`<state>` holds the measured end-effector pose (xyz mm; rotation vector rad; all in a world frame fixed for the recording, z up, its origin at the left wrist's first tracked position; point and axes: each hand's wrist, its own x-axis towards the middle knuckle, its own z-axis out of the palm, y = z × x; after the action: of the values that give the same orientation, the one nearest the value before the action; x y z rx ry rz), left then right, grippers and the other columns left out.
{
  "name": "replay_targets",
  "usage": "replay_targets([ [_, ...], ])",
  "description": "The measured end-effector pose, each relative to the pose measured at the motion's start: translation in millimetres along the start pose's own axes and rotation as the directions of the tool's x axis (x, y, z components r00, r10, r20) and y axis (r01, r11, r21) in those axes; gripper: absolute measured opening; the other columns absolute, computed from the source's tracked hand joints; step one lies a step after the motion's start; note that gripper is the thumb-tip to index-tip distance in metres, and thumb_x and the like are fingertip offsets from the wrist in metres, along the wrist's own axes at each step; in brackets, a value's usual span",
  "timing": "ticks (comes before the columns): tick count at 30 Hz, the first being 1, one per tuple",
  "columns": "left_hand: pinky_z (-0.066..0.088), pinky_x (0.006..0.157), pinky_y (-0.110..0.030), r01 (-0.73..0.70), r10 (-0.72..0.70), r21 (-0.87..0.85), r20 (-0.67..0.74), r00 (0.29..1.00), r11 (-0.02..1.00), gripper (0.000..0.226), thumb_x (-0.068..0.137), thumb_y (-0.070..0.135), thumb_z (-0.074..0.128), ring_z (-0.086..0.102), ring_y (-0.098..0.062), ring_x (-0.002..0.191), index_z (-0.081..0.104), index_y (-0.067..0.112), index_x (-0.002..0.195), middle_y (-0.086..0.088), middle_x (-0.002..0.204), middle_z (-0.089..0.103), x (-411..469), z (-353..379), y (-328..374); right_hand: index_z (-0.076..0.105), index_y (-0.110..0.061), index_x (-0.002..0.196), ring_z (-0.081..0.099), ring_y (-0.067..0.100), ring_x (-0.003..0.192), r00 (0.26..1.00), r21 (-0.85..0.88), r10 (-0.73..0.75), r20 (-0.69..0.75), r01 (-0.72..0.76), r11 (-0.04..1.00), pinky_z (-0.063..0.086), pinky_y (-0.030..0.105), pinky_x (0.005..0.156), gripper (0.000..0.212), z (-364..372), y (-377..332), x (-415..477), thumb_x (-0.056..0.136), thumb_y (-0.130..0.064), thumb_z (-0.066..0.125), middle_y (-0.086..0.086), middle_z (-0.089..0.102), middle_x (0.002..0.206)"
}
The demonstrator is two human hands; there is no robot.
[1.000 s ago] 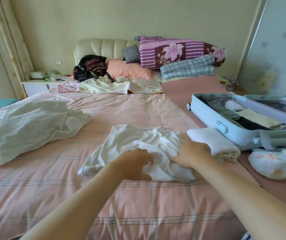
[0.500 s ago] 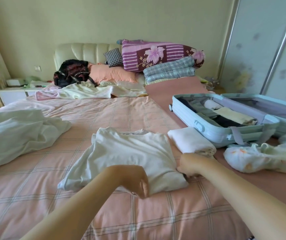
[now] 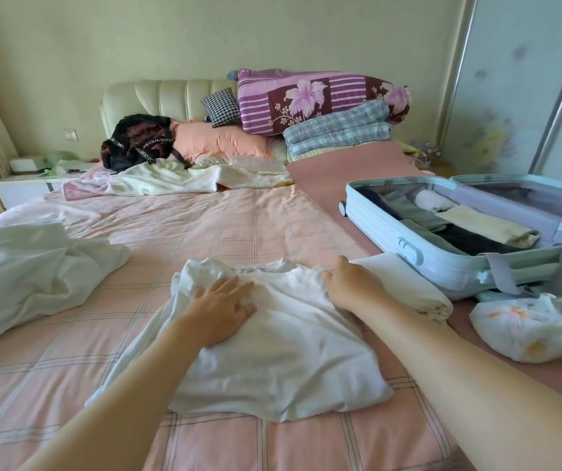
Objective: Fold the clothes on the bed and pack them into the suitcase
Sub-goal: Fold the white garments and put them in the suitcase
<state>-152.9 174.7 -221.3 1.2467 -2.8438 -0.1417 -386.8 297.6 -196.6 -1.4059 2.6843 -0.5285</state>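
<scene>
"Two halves to the open suitcase (image 3: 449, 266). What's in them?"

"The near half holds folded clothes: a pale yellow piece (image 3: 483, 226), dark and grey garments (image 3: 470, 242) and a white roll (image 3: 429, 200). I cannot make out the far half."

"And the white shirt (image 3: 289, 351)?"

"It's flat on the bed (image 3: 238, 215). The left hand (image 3: 220, 309) presses it with straight fingers. The right hand (image 3: 351, 283) is at its shoulder, grip unclear."

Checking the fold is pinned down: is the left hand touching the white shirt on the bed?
Touching. The head view shows the left hand lying flat, fingers spread, on the upper part of the white shirt, with no gap between them.
</scene>
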Motion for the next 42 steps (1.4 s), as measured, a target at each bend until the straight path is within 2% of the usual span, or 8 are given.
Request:
replay_targets([
  [8,0.005,0.118,-0.061,0.335,-0.339,0.056,0.096,0.936,0.940,0.068,0.095,0.070,0.013,-0.002,-0.025,0.153,-0.002,0.042,0.156,0.008,0.165,-0.016,7,9,-68,0.059,-0.019,0.119,0.064,0.032,0.102,0.911,0.126,-0.055,-0.408,0.116,0.985,0.040,0.033,0.073,0.023,11,-11,44,0.101,-0.012,0.047,0.006,0.071,0.110],
  [14,-0.005,0.119,-0.057,0.431,-0.474,0.342,0.050,0.879,0.835,0.067,0.100,0.053,0.016,-0.005,-0.030,0.152,0.014,0.018,0.158,-0.012,0.166,-0.001,12,-5,-57,0.054,-0.013,0.114,0.061,0.033,0.101,0.951,-0.216,-0.235,-0.202,0.191,0.958,0.042,0.036,0.070,0.023,25,-8,44,0.091,-0.008,0.055,0.009,0.052,0.120],
  [19,0.012,0.121,-0.045,0.102,-0.056,0.192,-0.229,0.972,0.976,0.054,0.101,0.038,0.034,0.016,-0.023,0.149,0.026,0.023,0.153,-0.002,0.163,0.020,14,-13,-8,0.063,-0.036,0.123,0.056,0.027,0.115,0.913,-0.155,-0.394,-0.101,0.377,0.913,0.046,0.035,0.092,0.038,19,-37,38,0.089,-0.027,0.047,-0.003,0.064,0.126],
  [21,0.010,0.122,-0.045,-0.041,0.044,0.023,-0.131,0.990,0.999,0.057,0.102,0.052,0.029,0.012,-0.017,0.151,0.021,0.033,0.155,0.006,0.165,0.015,9,-5,11,0.054,-0.049,0.133,0.053,0.026,0.129,0.926,-0.064,-0.373,0.057,0.376,0.924,0.041,0.040,0.108,0.044,22,-37,22,0.093,-0.049,0.036,-0.008,0.058,0.141],
  [25,-0.004,0.121,-0.052,0.073,-0.073,0.004,0.148,0.986,0.997,0.067,0.096,0.070,0.016,-0.008,-0.020,0.153,0.005,0.043,0.156,0.008,0.166,-0.008,0,12,8,0.023,-0.040,0.158,0.009,0.013,0.154,0.863,-0.148,-0.306,0.402,0.391,0.908,0.000,0.040,0.122,0.057,21,-16,-7,0.104,-0.058,0.027,-0.007,0.012,0.168],
  [32,0.005,0.123,-0.044,-0.094,0.103,0.154,-0.048,0.994,0.984,0.077,0.093,0.070,0.011,0.010,-0.017,0.152,0.024,0.027,0.155,0.003,0.166,0.011,-37,2,37,0.030,-0.027,0.157,0.008,0.016,0.154,0.836,-0.171,-0.496,0.235,0.538,0.825,-0.012,0.040,0.123,0.066,3,-3,-53,0.101,-0.061,0.035,0.001,0.018,0.167],
  [36,0.005,0.123,-0.043,-0.382,0.377,0.135,0.062,0.924,0.914,0.103,0.076,0.091,0.021,-0.002,-0.015,0.153,-0.001,0.033,0.158,0.010,0.165,-0.006,-69,16,53,0.001,-0.031,0.161,-0.008,0.013,0.154,0.738,-0.191,-0.594,0.320,0.665,0.722,-0.011,0.025,0.118,0.096,14,17,-91,0.080,-0.079,0.021,-0.002,-0.008,0.169],
  [42,-0.002,0.122,-0.050,-0.401,0.399,0.236,0.055,0.915,0.885,0.095,0.080,0.087,0.032,-0.012,-0.020,0.152,-0.014,0.047,0.152,0.011,0.164,-0.016,-90,27,4,-0.012,-0.036,0.158,-0.015,0.008,0.153,0.736,-0.207,-0.620,0.272,0.674,0.709,-0.001,0.033,0.125,0.095,15,63,-109,0.086,-0.064,0.043,-0.008,-0.019,0.166],
])
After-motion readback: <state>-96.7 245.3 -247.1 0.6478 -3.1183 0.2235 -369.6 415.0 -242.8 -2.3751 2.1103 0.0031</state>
